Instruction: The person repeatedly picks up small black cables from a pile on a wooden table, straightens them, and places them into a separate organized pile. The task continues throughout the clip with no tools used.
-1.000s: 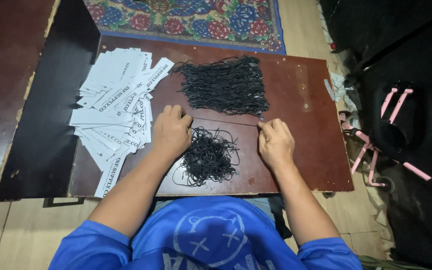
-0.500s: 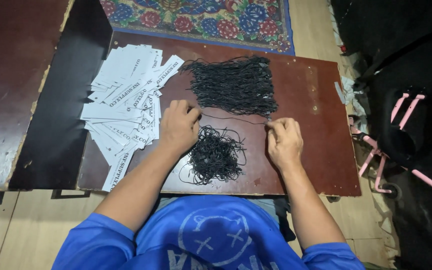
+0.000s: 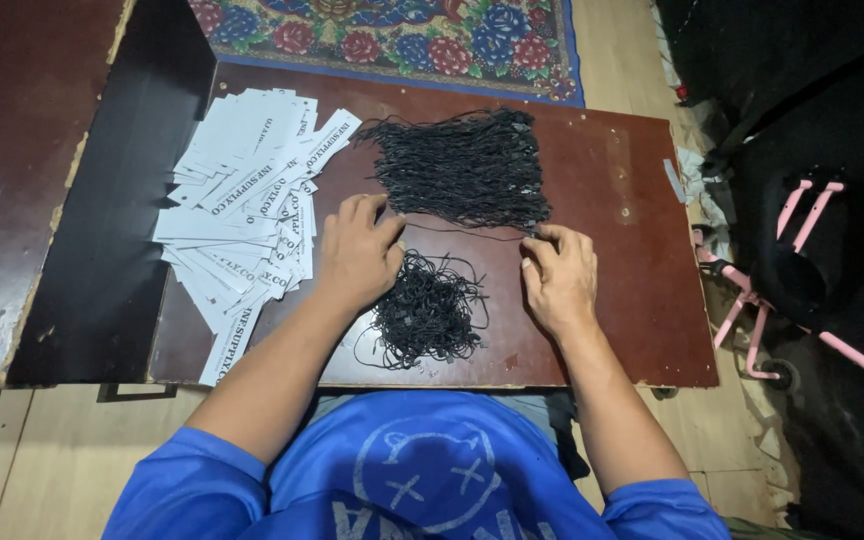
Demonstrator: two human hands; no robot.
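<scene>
we see our left hand (image 3: 360, 250) resting palm down in the middle of the frame, fingers loosely spread and clamped on nothing, its fingertips at the lower left edge of the neat bundle of straight black cords (image 3: 467, 168) and its outer side touching the fanned pile of white printed paper tags (image 3: 242, 215). our right hand (image 3: 557, 275) lies right of centre with thumb and forefinger pinched together on a single thin black cord (image 3: 457, 232) that runs out toward the left hand, just under the bundle's lower edge. so the hands are apart, one flat, one pinching.

between the two wrists, low in the frame, sits a loose tangled heap of black cord loops (image 3: 427, 310), near both hands but held by neither.

to do this well, we judge the pinch should stay close to the strand's end and draw it sideways, level with the dark reddish-brown wooden board (image 3: 612, 200), while the flat hand holds the rest of the bundle down so neighbouring cords do not drag out or knot.

no box, tray or bag shows here: cords and tags lie directly on the board. at the upper edge a floral rug (image 3: 402, 35) shows, and at the right a black bag with pink tubing (image 3: 802, 270).
</scene>
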